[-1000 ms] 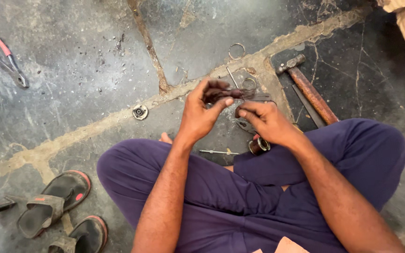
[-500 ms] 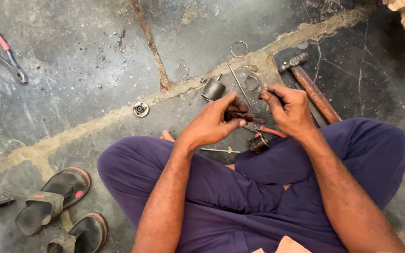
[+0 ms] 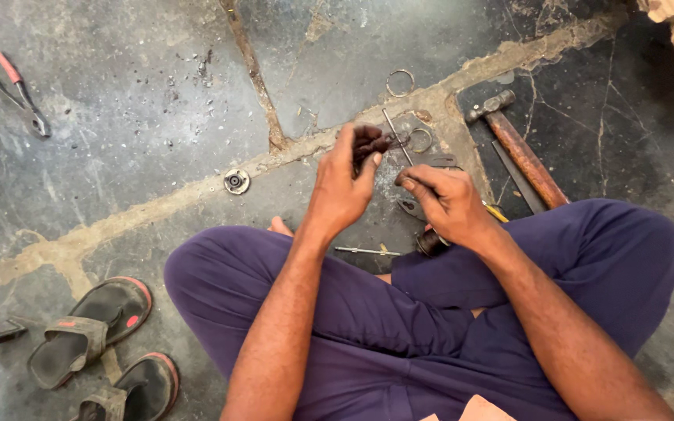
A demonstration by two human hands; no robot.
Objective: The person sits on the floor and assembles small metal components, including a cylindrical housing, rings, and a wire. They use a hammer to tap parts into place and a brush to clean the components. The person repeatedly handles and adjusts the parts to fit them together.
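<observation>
1. Here, in the middle of the frame, the left hand (image 3: pixel 342 183) is raised above the floor (image 3: pixel 142 148) with its fingers curled around a small dark metal part (image 3: pixel 370 143); the grip is closed on that part, thumb underneath and fingertips on top.
2. The right hand (image 3: pixel 448 204) sits just to the right of and slightly below the left, near it but not touching. Its fingers are pinched together with the forefinger pointing left toward the part; whether something small is held in that pinch I cannot tell.
3. The dark part lies up and to the left of the right hand's fingertips, so the left hand has it and the right hand is the nearer free one. Its shape is blurred; its long axis looks to run roughly left to right, though that is a judgement.
4. A thin metal rod (image 3: pixel 396 136) slants from upper left to lower right just behind the part, and appears to pass close beside it; whether it touches is unclear.
5. Two wire rings (image 3: pixel 400 83) lie on the floor above the hands, and a hammer (image 3: pixel 518 145) with a wooden handle lies diagonally to the right of them.
6. A round metal bearing (image 3: pixel 236 181) sits on the floor to the left of the left hand, well apart.
7. Red-handled pliers (image 3: pixel 19 92) lie at the upper left, and sandals (image 3: pixel 91 327) at the lower left.
</observation>
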